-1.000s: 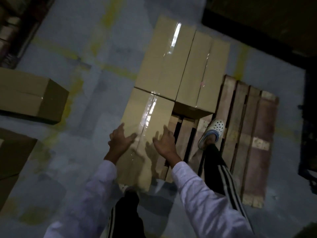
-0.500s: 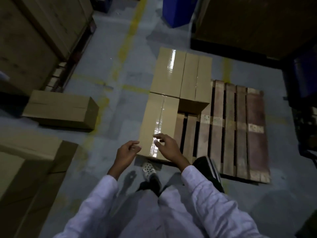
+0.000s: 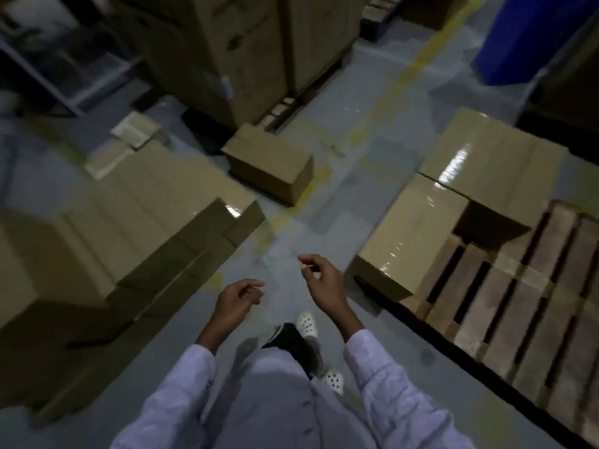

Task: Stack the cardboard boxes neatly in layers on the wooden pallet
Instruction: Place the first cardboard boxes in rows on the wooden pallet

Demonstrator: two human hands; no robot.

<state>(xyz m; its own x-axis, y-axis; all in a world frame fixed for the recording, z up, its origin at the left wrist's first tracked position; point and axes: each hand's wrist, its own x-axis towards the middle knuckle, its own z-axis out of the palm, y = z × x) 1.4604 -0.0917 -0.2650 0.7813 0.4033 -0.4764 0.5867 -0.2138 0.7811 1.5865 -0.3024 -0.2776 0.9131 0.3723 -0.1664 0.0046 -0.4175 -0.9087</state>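
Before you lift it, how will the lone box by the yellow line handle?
The lone box looks stiff, with crisp square edges, so it should hold shape. It is long and blocky, so probably a two-hand lift, unlikely to roll. Weight cannot be judged.

Underfoot, grey floor (image 3: 324,228), glossy in patches, crossed by a worn yellow line (image 3: 409,64) from 1 o'clock down toward the centre. At 1 o'clock, a blue container (image 3: 525,37), cut off by the edge. At 12 o'clock, tall brown cartons (image 3: 246,43), raised on a low wooden base. At 10 o'clock, a metal rack (image 3: 61,76), blurred, with flat cardboard scraps (image 3: 136,128) on the floor near it. At 6 o'clock, white coat (image 3: 275,400), dark trouser leg (image 3: 288,341) and two white perforated clogs (image 3: 306,324), one ahead of the other.
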